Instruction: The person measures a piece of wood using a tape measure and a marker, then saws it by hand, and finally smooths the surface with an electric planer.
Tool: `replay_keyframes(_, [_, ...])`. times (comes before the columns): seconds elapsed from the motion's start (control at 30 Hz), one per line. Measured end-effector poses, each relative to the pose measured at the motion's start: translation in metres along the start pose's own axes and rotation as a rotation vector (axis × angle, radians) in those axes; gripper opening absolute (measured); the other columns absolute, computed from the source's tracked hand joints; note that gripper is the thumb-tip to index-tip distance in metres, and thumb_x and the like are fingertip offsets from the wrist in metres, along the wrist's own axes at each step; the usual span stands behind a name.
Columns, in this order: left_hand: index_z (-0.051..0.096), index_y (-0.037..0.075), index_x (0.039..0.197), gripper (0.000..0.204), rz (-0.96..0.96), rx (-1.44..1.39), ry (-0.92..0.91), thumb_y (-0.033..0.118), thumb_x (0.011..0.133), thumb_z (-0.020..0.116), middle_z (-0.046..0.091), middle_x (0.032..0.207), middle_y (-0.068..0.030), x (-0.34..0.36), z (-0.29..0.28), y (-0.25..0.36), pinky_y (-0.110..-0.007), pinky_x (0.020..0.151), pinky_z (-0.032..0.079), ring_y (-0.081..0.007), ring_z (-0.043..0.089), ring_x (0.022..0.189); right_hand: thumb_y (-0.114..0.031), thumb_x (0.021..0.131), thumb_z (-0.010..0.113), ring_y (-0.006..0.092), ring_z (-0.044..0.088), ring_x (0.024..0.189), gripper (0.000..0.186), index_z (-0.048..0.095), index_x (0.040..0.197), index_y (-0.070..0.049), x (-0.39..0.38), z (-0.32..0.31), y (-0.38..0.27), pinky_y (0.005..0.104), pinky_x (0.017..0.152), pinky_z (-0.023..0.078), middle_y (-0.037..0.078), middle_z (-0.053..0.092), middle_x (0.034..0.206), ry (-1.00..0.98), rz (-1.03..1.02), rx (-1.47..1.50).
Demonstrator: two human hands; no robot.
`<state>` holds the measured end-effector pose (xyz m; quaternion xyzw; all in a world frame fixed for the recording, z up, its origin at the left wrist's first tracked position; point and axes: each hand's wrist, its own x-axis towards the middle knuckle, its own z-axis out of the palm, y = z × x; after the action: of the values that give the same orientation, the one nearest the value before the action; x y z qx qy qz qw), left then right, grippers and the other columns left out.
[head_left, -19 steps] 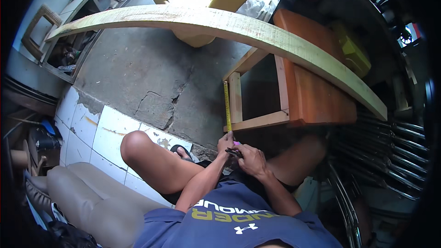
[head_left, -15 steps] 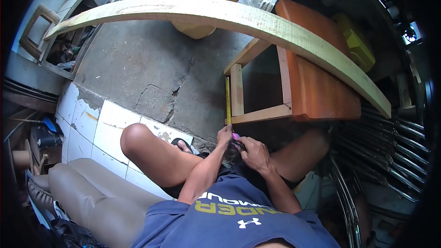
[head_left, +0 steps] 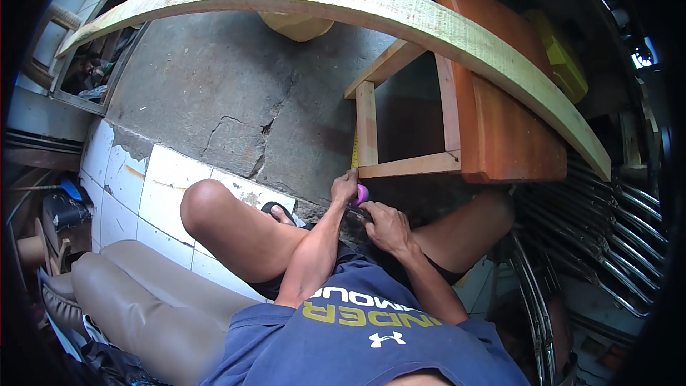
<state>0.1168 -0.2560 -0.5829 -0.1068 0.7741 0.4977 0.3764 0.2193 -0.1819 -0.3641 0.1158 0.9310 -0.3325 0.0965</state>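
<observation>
A: Where do we have the pink tape measure (head_left: 362, 194)?

B: Low between our knees, at the near end of the wooden frame (head_left: 411, 166). Our left hand (head_left: 345, 187) is closed on it, and the yellow blade (head_left: 355, 154) runs away from us beside the frame's short bar.

A: And our right hand (head_left: 386, 227)?

B: Just beside it, fingers bent around something dark (head_left: 355, 211). It's too small for us to tell what, or how firmly it's gripped.

A: How would we expect the tape to handle?

B: Light, we'd judge, with a hard, fairly smooth shell. The blade is likely springy: stiff enough lying straight, but apt to buckle if we push it sideways, and thin at the edges.

A: So where do we take hold?

B: Around the shell, with a thumb near the blade's mouth, rather than pinching the edges. The frame looks stiff and much heavier, with that orange-brown panel (head_left: 500, 139) at its far side; we'd grip a bare rail there.
</observation>
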Motion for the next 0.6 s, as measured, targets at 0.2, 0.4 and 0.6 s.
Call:
replay_keyframes(0.2, [0.074, 0.006, 0.094, 0.061, 0.015, -0.099, 0.003, 0.061, 0.099, 0.048, 0.073, 0.089, -0.0169, 0.006, 0.002, -0.012, -0.042, 0.081, 0.051, -0.0307, 0.070, 0.090, -0.028, 0.092, 0.069, 0.0424, 0.065, 0.107, 0.042, 0.061, 0.125, -0.003, 0.019, 0.045, 0.007, 0.0462, 0.090, 0.053, 0.026, 0.066, 0.114, 0.230, 0.282, 0.126])
replay_keyframes(0.4, [0.074, 0.005, 0.089, 0.059, -0.055, -0.198, -0.015, 0.057, 0.101, 0.049, 0.070, 0.075, -0.0081, -0.004, -0.027, -0.003, -0.038, 0.073, 0.050, -0.0204, 0.067, 0.076, -0.037, 0.089, 0.072, 0.0402, 0.066, 0.113, 0.060, 0.058, 0.131, 0.003, 0.040, 0.065, 0.008, 0.0435, 0.096, 0.051, 0.028, 0.067, 0.119, 0.053, 0.474, 0.439])
replay_keyframes(0.6, [0.068, -0.002, 0.094, 0.049, 0.219, -0.372, 0.225, 0.039, 0.107, 0.044, 0.069, 0.087, -0.0129, -0.058, -0.023, 0.018, -0.038, 0.078, 0.049, -0.0218, 0.062, 0.082, -0.036, 0.088, 0.072, 0.0391, 0.065, 0.117, 0.062, 0.056, 0.134, 0.001, 0.025, 0.049, 0.022, 0.0433, 0.097, 0.052, 0.025, 0.066, 0.124, 0.149, 0.337, 0.452])
